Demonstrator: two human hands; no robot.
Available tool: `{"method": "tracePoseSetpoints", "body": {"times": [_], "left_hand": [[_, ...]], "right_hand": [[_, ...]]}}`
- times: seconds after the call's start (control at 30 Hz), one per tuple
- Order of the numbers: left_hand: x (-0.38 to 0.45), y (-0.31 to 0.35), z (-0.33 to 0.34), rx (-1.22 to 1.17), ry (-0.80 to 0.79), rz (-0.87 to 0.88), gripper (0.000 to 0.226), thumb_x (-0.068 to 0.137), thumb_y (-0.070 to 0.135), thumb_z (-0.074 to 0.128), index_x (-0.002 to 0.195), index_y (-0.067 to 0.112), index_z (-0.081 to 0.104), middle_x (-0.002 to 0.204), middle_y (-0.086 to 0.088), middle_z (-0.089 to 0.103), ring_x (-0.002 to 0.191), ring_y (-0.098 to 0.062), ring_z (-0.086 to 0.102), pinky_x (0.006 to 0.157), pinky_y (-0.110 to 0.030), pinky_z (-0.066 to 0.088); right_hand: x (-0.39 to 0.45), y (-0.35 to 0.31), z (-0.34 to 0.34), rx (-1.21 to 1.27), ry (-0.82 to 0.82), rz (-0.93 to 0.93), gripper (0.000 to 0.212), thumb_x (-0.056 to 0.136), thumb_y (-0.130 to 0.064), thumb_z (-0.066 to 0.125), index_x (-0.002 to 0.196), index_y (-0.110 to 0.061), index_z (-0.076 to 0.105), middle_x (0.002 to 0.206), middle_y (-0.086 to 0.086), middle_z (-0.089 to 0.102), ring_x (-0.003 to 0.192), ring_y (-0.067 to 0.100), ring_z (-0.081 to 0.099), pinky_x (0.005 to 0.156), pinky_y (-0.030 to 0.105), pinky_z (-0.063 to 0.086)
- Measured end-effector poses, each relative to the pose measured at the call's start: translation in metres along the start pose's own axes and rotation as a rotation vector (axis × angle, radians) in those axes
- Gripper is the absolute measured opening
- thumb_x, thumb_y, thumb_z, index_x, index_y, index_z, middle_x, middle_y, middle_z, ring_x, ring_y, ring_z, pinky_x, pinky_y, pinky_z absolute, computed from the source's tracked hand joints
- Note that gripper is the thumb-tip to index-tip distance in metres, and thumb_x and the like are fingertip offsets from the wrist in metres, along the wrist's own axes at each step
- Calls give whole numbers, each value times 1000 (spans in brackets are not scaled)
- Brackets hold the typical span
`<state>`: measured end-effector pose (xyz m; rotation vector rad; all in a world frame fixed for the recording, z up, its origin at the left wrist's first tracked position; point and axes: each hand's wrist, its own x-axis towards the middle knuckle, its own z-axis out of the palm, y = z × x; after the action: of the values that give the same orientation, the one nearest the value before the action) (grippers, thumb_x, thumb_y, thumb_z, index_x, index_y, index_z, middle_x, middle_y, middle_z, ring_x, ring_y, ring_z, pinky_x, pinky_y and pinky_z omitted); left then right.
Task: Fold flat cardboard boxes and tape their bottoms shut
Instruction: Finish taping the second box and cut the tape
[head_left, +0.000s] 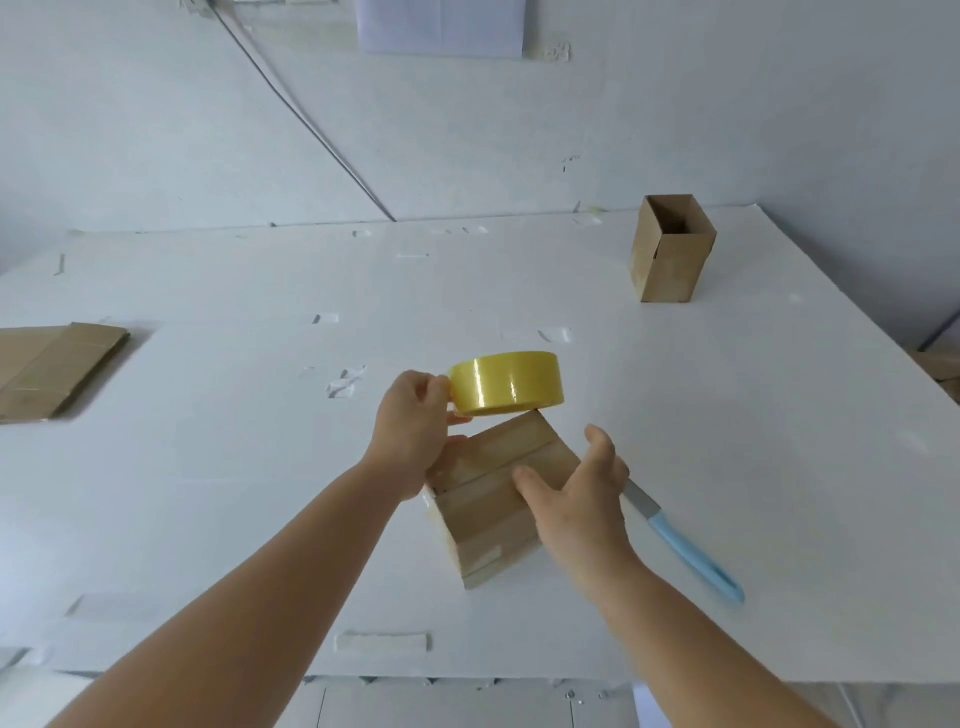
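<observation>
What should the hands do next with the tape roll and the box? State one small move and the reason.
Probably press the tape flat: the right hand lies open on the taped bottom of the box, while the left hand grips the tape roll at the far edge. The knife lies beside the box for cutting afterwards.

The tape roll (506, 384) is glossy yellow plastic film; the box (498, 499) is matt brown cardboard; the table (208, 493) surface is matt white.

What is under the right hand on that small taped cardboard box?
The right hand presses the small taped cardboard box; a blue-handled knife emerges behind it. Its blade tip is hidden.
</observation>
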<state>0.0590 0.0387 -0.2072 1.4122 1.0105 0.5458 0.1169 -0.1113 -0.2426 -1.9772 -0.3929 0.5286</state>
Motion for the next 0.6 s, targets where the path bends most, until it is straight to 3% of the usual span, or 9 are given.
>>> {"method": "tracePoseSetpoints", "body": {"times": [0.07, 0.17, 0.27, 0.37, 0.47, 0.53, 0.6], "left_hand": [[-3, 0, -2, -32, -9, -25, 23, 99, 25, 41, 101, 6, 53, 106, -5, 64, 85, -15, 71, 74, -46, 58], [-12, -2, -1, -146, -41, -78, 25, 100, 23, 42, 110, 3, 53, 106, -4, 63, 92, -15, 68, 74, -41, 58], [-23, -6, 4, -267, -5, -134, 21, 101, 22, 40, 109, 6, 51, 101, 0, 58, 96, -14, 65, 72, -40, 58], [-30, -12, 8, -306, 47, -139, 19, 101, 22, 39, 107, 8, 51, 106, 0, 58, 101, -13, 62, 72, -39, 58], [-31, -14, 7, -300, 76, -113, 20, 101, 24, 40, 109, 9, 52, 111, -4, 59, 104, -14, 61, 73, -37, 57], [-28, -10, 4, -292, 76, -87, 22, 101, 25, 40, 110, 9, 51, 113, -5, 59, 103, -14, 62, 75, -36, 57], [-24, -3, -1, -275, 57, -34, 21, 101, 27, 42, 109, 9, 52, 113, -6, 62, 98, -13, 66, 76, -36, 57]], "right_hand": [[11, -1, 2, 42, 67, -15, 76, 84, -29, 69, 141, -18, 21, 141, 4, 21, 104, 14, 44, 78, 18, 41], [33, -3, -1, 133, 100, -62, 53, 83, -21, 69, 125, -17, 38, 126, 2, 45, 106, 18, 54, 79, 24, 48], [54, -4, -9, 184, -2, -112, 32, 85, -18, 66, 113, -24, 50, 104, -16, 57, 103, 6, 58, 77, 22, 50], [66, -1, -13, 200, -105, -142, 29, 88, -20, 64, 113, -28, 54, 107, -20, 58, 98, -9, 56, 69, 16, 50], [69, 1, -11, 209, -124, -155, 28, 88, -22, 64, 111, -31, 53, 107, -22, 57, 100, -9, 55, 64, 12, 47], [67, -3, -12, 198, -122, -160, 33, 87, -23, 64, 117, -29, 51, 110, -22, 56, 109, -3, 55, 66, 12, 46], [66, -10, -19, 180, -102, -201, 48, 86, -28, 66, 129, -28, 44, 125, -17, 51, 119, 3, 50, 79, 16, 44]]}}
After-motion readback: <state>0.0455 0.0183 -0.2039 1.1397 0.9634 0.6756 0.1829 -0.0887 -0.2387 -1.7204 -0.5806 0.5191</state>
